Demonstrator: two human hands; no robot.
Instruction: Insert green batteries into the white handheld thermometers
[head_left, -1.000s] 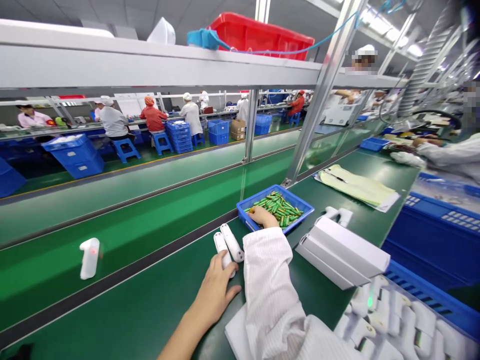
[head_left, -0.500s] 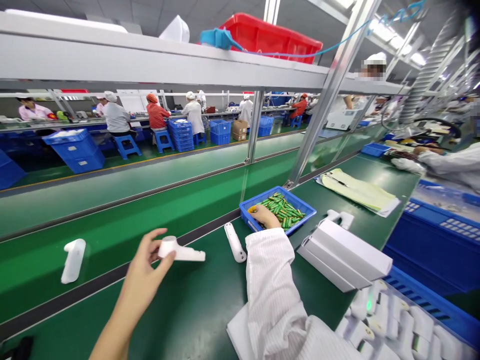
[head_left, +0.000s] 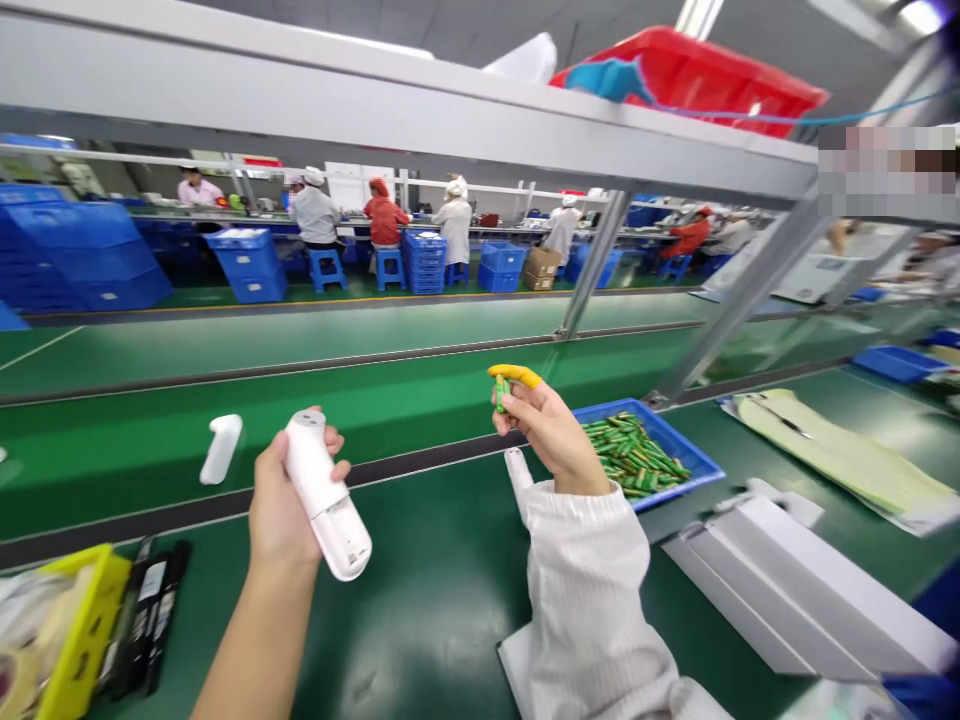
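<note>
My left hand is closed around a white handheld device, lifted above the green table with its handle end pointing toward me. My right hand, in a white sleeve and with a yellow finger cot on the index finger, pinches a small green battery in the air. Just right of that hand stands a blue tray filled with green batteries. Another white device lies on the table, partly hidden behind my right wrist.
A white device rides the green conveyor belt at left. A yellow bin and black tools sit at bottom left. White boxes lie at right, yellow-green sheets beyond. Workers on blue stools sit at a far line.
My left hand has lifted the white device and turned it upright toward me. My right hand rose out of the blue tray with a green battery pinched. The view has swung left.
</note>
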